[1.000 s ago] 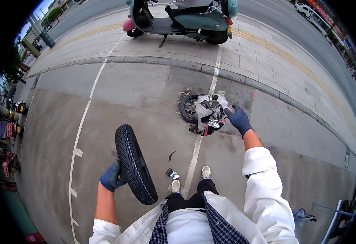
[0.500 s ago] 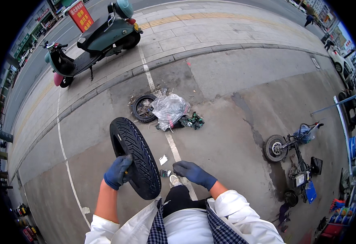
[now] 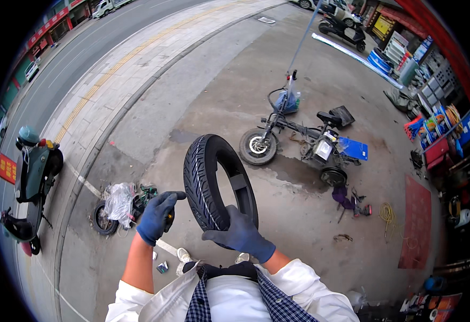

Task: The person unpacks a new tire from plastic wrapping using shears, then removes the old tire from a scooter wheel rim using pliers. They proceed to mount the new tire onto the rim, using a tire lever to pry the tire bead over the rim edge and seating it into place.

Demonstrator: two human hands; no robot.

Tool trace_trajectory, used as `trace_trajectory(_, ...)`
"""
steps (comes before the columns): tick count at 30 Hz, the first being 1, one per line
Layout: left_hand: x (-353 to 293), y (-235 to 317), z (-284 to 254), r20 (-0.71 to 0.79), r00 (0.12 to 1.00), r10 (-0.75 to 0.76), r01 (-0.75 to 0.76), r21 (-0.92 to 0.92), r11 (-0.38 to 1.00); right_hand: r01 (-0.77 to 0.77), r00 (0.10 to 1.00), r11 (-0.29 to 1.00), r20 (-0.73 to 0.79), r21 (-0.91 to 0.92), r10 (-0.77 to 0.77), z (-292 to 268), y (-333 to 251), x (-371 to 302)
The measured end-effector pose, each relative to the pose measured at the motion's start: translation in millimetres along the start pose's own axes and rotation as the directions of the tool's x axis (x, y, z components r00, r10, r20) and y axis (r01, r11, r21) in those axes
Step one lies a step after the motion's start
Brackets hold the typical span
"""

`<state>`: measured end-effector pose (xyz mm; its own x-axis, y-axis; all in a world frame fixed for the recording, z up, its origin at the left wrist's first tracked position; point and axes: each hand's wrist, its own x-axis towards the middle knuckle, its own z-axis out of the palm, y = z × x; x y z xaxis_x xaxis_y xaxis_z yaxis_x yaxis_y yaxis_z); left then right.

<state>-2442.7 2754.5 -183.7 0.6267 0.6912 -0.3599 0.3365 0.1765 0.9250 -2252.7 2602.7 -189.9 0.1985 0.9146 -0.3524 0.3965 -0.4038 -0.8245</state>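
Our right grip (image 3: pixel 241 236) is closed around the lower part of the tyre (image 3: pixel 202 177), thumb lying across the tread and fingers over the rim. The tyre stands on edge in front of us, tread toward the left, open middle toward the right. Our left grip (image 3: pixel 161 217) is half curled just beside the tread, forefinger pointing at it; we cannot tell whether it touches the tyre or holds anything. Beyond the tyre we see a stripped bike (image 3: pixel 323 149) on the pavement (image 3: pixel 219 107), with a purple cloth (image 3: pixel 342 197) near its rear wheel (image 3: pixel 333 176). To our left, plastic bags (image 3: pixel 120 204) lie against an old tyre (image 3: pixel 106 232), and a scooter (image 3: pixel 32 180) stands farther off. To our right are a yellow cord (image 3: pixel 387 213) and a red mat (image 3: pixel 414 225).
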Motion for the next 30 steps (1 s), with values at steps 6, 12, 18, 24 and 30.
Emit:
trace_trajectory(6,93.3,-54.4,95.4,0.219,0.943,-0.249,0.327,-0.488,0.809,-0.011,0.942,0.897,-0.305,-0.442,-0.139,-95.9,136.9,-64.0)
trace_trajectory(12,172.4,-31.5,230.1,0.613,0.746,-0.261,0.601,-0.451,0.66,-0.502,0.819,0.86,-0.371,-0.091,0.438,-183.5,214.1,-111.2)
trace_trajectory(18,271.1,2.8,353.9,0.809,0.557,-0.189,0.663,-0.295,0.688,-0.485,0.433,0.428,-0.216,0.763,0.875,-191.6,371.3,-179.3)
trace_trajectory(24,356.9,20.8,458.4,0.813,0.464,-0.351,0.686,-0.079,0.724,-0.476,0.002,0.154,-0.174,0.866,0.985,-182.0,424.8,-238.8)
trace_trajectory(30,403.4,69.0,555.1,0.891,0.272,-0.365,0.771,0.025,0.637,-0.348,0.027,0.121,-0.119,0.93,0.993,-244.5,425.4,-258.0)
